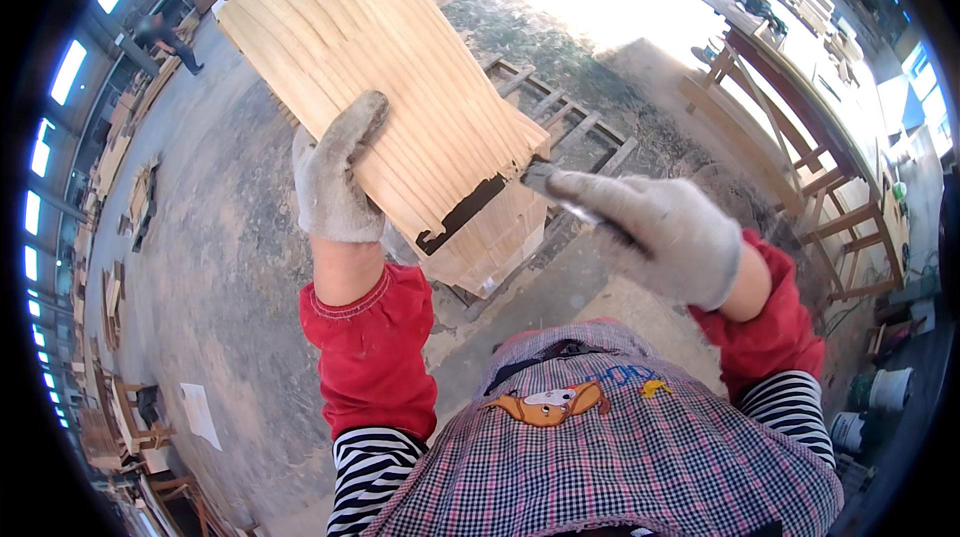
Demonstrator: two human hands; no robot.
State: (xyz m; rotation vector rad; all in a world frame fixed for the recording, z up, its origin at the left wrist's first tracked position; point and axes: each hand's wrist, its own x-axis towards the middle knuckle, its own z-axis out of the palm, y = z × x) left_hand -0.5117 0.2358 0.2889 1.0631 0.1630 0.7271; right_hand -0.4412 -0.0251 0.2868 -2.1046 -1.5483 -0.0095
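A pale wooden panel (370, 67) with lengthwise grain lines is held tilted in front of me. My left hand (340, 177), in a grey-white work glove, is closed on its left edge, with the thumb lying on the face. A ragged dark strip (465, 215) runs along the panel's near end; whether it is a coating or a break, I cannot tell. My right hand (665, 232), gloved alike, grips a slim hand tool (590, 215) with a shiny metal part and dark handle. One finger stretches along it toward the panel's near right corner. The tool's tip is partly hidden.
Beneath the panel stands a pale wooden stack (500, 242) beside a slatted wooden pallet (560, 112). A long workbench (800, 87) on wooden legs stands at the right, near buckets (888, 392). Another person (170, 42) is far off at upper left. Timber piles (140, 202) lie along the left.
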